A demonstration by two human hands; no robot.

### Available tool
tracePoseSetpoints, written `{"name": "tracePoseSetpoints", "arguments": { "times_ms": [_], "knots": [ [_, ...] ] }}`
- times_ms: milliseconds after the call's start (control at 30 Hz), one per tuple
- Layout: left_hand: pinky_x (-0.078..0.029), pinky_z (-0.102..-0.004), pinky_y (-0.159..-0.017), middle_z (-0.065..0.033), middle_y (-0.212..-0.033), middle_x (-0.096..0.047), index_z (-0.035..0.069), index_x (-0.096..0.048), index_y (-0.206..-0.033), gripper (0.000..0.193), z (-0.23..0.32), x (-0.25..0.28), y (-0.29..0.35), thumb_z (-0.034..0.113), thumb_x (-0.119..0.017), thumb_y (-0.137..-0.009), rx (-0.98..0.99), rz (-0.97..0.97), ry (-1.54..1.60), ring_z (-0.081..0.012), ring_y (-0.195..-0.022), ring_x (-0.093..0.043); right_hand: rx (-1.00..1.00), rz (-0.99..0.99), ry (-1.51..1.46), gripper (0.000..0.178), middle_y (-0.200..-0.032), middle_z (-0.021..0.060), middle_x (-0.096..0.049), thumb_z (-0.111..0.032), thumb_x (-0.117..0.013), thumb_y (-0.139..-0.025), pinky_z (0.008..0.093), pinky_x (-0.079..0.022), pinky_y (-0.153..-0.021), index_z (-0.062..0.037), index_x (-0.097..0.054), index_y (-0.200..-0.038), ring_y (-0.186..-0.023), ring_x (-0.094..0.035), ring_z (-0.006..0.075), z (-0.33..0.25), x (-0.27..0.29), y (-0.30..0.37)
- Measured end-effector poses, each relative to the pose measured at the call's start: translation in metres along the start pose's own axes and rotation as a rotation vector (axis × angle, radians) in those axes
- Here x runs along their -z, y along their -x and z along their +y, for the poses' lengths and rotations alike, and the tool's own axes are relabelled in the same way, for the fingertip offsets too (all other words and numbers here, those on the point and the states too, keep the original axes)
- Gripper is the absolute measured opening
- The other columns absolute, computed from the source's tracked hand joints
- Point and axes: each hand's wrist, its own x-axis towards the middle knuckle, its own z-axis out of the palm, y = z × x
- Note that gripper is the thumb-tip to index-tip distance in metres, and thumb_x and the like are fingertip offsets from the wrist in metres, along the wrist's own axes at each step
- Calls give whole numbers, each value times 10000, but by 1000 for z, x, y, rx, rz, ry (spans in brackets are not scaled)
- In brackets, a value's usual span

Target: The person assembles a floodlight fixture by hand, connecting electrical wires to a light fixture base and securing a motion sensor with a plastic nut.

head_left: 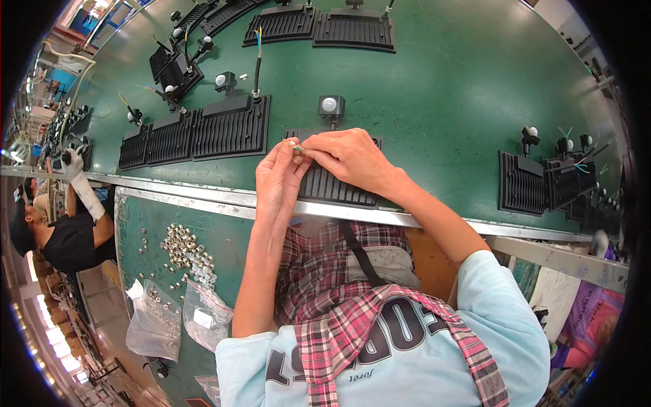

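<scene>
My left hand (278, 173) and my right hand (352, 159) meet over a black finned lamp housing (336, 188) at the bench's near edge. Between their fingertips are thin coloured wires (297, 147) with a small whitish tip; both hands pinch there, and the fingers hide most of it. From the housing's far side a black motion sensor (331, 106) with a white dome sticks up. To the left, more finned housings (230, 129) lie in a row, one with an upright black cable (257, 74) that ends in bare coloured wires.
Further housings (354, 30) lie at the far side, and others (521, 183) on the right. On a lower green surface at left are a pile of metal cable glands (182, 245) and plastic bags (154, 324) of parts. A co-worker (74, 237) in black is at far left.
</scene>
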Motion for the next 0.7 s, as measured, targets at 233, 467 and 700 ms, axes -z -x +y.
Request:
{"name": "tracePoseSetpoints", "arguments": {
  "times_ms": [233,467,700],
  "knots": [
    [-506,-234,-813,-63,-968,-684,-44,-658,-1078,219,1,-17,2,120,-677,-935,-165,158,-360,-99,-868,-637,-270,-75,-143,204,-750,161,-634,-91,-594,-889,430,-494,-638,-25,-562,-1080,-706,-646,360,-7,4,-9],
    [-497,-255,-824,-45,-986,-686,-16,-664,-1093,222,3,-26,5,143,-662,-939,-205,23,-558,-98,-875,-623,-265,-135,-174,331,-865,153,-653,-60,-582,-866,331,-476,-651,9,-577,-1190,-716,-605,213,-11,15,-9],
    [-521,-339,-758,-138,-930,-694,-9,-692,-976,151,112,86,80,87,-678,-860,-568,410,-1716,-239,-815,-674,-204,-38,-157,170,-833,86,-706,-135,-601,-952,283,-492,-688,16,-677,-954,-738,-648,162,-4,3,-9]
  ]
}}
